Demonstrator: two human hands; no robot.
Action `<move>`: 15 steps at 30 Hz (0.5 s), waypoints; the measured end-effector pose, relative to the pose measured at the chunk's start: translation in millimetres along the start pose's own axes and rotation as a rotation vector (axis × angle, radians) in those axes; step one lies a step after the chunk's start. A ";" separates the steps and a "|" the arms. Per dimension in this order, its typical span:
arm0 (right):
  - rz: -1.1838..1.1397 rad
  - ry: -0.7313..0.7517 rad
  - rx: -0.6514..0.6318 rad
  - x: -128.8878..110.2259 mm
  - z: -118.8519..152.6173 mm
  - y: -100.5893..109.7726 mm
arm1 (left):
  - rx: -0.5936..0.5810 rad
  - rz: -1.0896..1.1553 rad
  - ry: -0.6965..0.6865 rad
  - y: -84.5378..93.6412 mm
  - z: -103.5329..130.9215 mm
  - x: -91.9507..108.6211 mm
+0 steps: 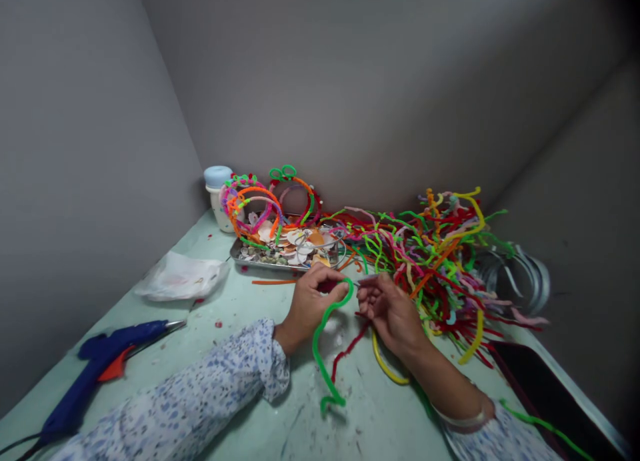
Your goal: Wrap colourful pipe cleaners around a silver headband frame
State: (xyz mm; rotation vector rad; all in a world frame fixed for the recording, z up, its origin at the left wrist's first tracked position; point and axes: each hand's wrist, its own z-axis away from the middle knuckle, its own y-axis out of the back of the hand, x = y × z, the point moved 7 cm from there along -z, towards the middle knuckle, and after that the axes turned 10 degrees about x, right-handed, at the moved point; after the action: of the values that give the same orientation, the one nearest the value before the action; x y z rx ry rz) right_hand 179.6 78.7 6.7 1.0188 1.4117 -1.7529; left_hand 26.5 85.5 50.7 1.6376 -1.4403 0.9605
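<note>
Between the thumb and fingers of my left hand (313,305) is a green pipe cleaner (319,351); its top loops over and its long wavy tail hangs toward the table. My right hand (394,312) is just to the right, its fingers curled and pinched near the loop's end; what they hold is too small to make out. Under and between the hands lie a dark red pipe cleaner (345,352) and a curved yellow one (384,364).
Behind the hands stands a metal tray (270,266) of shells, with decorated hoops (255,211). A tangled pipe cleaner pile (440,247) fills the right. Also around are a blue glue gun (95,361), plastic bag (183,277), lidded jar (219,194) and dark phone (550,394).
</note>
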 end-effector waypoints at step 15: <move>-0.122 -0.106 0.047 9.8 -0.9 4.2 | 0.044 -0.118 -0.160 2.3 6.2 16.4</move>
State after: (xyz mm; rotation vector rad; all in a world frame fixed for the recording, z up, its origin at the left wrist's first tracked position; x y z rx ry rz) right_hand 178.7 78.5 -4.0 0.8660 1.3977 -1.9072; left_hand 26.1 72.6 62.7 1.8449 -1.4172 0.8154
